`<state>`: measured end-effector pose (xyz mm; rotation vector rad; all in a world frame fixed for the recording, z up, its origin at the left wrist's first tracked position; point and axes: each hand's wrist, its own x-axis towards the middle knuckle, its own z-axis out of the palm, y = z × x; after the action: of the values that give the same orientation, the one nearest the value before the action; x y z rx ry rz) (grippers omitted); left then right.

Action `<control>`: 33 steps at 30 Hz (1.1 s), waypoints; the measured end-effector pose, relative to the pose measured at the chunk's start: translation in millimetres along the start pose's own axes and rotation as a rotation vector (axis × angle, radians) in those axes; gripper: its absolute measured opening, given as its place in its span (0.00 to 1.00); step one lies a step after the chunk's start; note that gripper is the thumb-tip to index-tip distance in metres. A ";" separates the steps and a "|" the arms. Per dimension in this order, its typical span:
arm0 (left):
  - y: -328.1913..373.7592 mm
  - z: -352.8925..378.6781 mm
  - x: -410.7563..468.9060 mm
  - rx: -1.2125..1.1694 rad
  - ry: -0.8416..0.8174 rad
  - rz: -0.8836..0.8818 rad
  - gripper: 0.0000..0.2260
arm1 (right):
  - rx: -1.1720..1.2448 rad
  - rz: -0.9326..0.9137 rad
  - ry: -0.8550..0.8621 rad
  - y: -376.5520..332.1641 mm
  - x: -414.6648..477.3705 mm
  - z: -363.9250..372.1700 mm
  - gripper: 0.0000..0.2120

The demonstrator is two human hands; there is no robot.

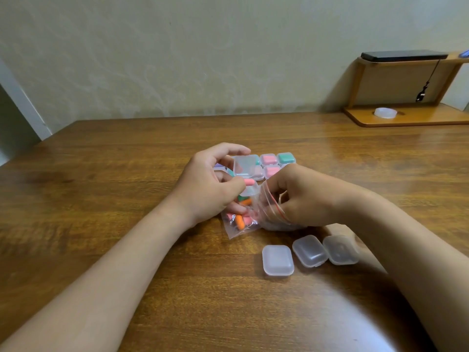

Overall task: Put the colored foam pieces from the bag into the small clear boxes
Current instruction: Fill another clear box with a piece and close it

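Note:
My left hand (208, 189) holds an open small clear box (245, 171), its lid raised, with a pink foam piece (250, 182) at the thumb over the box's lower half. My right hand (304, 196) pinches the mouth of the clear zip bag (243, 222), which lies on the table with orange, pink and green foam pieces (239, 221) inside. Behind my hands sit several closed filled boxes (278, 161) showing pink and green. Three closed boxes with nothing visible inside (311, 252) lie nearer to me on the right.
The wooden table (127, 174) runs back to a pale wall. At the far right stands a wooden shelf unit (406, 115) with a roll of tape (385, 112) on its base and a dark phone (403, 55) on top, a cord hanging from it.

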<state>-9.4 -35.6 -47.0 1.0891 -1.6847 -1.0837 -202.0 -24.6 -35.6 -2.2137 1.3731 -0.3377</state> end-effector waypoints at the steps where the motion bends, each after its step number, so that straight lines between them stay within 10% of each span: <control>1: 0.5 0.0 0.1 -0.002 0.002 -0.003 0.19 | 0.013 -0.001 0.006 -0.3 -0.4 -0.2 0.04; 33: 0.3 -0.3 1.1 0.006 0.027 -0.013 0.18 | -0.148 0.020 0.188 -3.1 -1.7 -5.0 0.02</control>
<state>-9.5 -36.6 -46.4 1.1154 -1.6625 -1.0687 -202.6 -23.5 -29.6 -2.3351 1.5629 -0.4610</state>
